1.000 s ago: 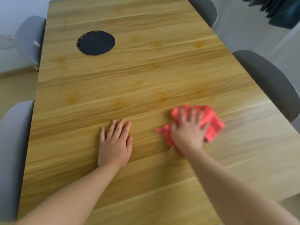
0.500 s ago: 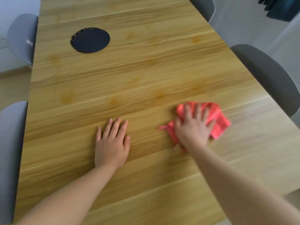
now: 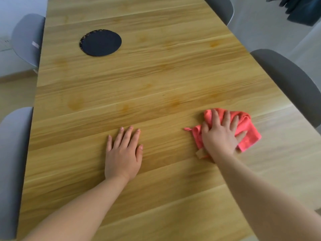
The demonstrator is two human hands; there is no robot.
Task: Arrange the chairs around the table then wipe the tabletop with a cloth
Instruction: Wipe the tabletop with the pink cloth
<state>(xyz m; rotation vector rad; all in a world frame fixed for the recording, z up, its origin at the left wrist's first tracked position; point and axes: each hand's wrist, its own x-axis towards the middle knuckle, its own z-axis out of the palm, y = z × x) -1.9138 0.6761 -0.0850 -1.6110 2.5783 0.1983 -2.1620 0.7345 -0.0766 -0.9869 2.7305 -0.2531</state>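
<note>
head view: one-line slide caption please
Right hand presses a crumpled red cloth onto the light wooden tabletop; left hand rests flat nearby.

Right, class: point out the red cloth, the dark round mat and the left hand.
red cloth (image 3: 250, 137), head view, bare right corner.
dark round mat (image 3: 100, 42), head view, its middle.
left hand (image 3: 122, 157), head view, back of hand.

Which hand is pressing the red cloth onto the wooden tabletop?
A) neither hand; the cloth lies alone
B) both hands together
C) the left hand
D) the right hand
D: the right hand lies spread on top of the red cloth, while the left hand rests flat on the bare tabletop, apart from the cloth.
</note>
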